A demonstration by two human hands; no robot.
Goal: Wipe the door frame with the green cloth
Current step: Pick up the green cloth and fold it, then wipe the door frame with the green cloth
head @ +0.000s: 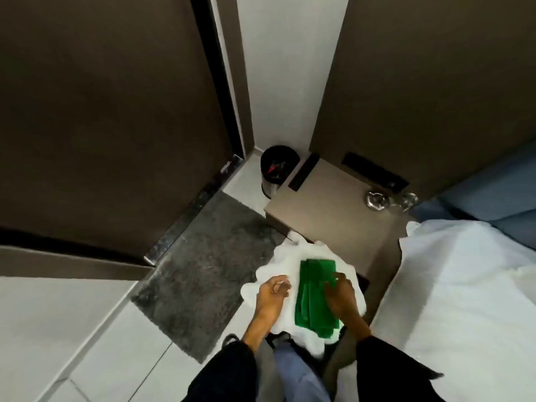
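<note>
Head view: a folded green cloth is seen lying in a white plastic bag, held open near the bedside cabinet. The bag's edge is pinched by the left hand; the right hand is curled onto the cloth.

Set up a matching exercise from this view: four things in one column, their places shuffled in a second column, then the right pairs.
Things:
1. green cloth
2. black bin
3. grey mat
4. glass ashtray

Places:
A. on the floor along the door threshold
B. on the brown side table
C. on the white plastic bag between the hands
D. in the corner beside the side table

Pairs: 1-C, 2-D, 3-A, 4-B
</note>
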